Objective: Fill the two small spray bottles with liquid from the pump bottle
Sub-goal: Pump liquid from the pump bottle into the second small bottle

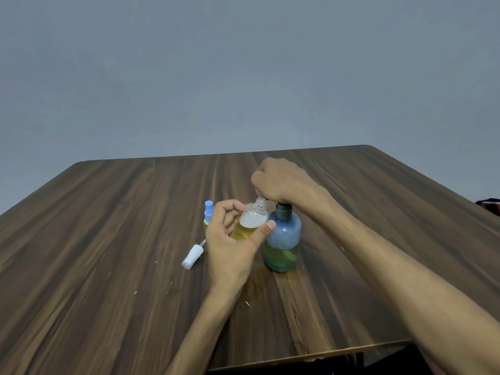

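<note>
On the wooden surface (108,226), a capped spray bottle (208,215) stands. The left hand (232,239) grips an open, tilted spray bottle (250,223); the right hand (281,182) curls over the pump bottle (282,239). A misaligned nozzle could spill liquid.

The light is dim and even, bluish-grey — no single source shows, and the wall (243,71) behind is a flat wash darkening toward the corners. Shadows are soft; only a faint one sits beside the pump bottle (282,239). The worktop (108,226) carries a dull sheen, no hard glare. The wide lens bows its far edge and stretches the near forearm — detail is soft throughout, with smeared grain and slightly blurred hands.
</note>
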